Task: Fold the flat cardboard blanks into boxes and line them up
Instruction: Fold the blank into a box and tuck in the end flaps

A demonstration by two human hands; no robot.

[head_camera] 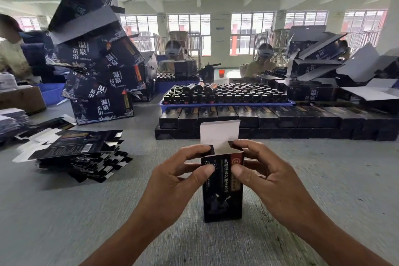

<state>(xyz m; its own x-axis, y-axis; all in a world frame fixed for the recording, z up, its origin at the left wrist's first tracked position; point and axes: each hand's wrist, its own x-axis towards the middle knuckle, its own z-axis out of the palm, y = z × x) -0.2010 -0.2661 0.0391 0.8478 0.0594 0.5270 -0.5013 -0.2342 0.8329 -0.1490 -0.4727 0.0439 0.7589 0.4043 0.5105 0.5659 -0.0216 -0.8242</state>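
A small black printed box (pixel 222 196) stands upright on the grey table in front of me, its white top flap (pixel 219 134) sticking up. My left hand (pixel 179 175) grips the box's upper left side, fingers on the left side flap and thumb on the front. My right hand (pixel 263 175) grips the upper right side the same way, fingers curled over the right side flap. A stack of flat black blanks (pixel 77 153) lies to the left. Folded black boxes (pixel 259 123) sit in two-tier rows behind.
A blue tray (pixel 226 104) of dark bottles sits on the folded boxes. A leaning tower of large printed cartons (pixel 97 67) rises at the left, with another carton pile (pixel 336 71) at the right. Three people sit at the far and left sides.
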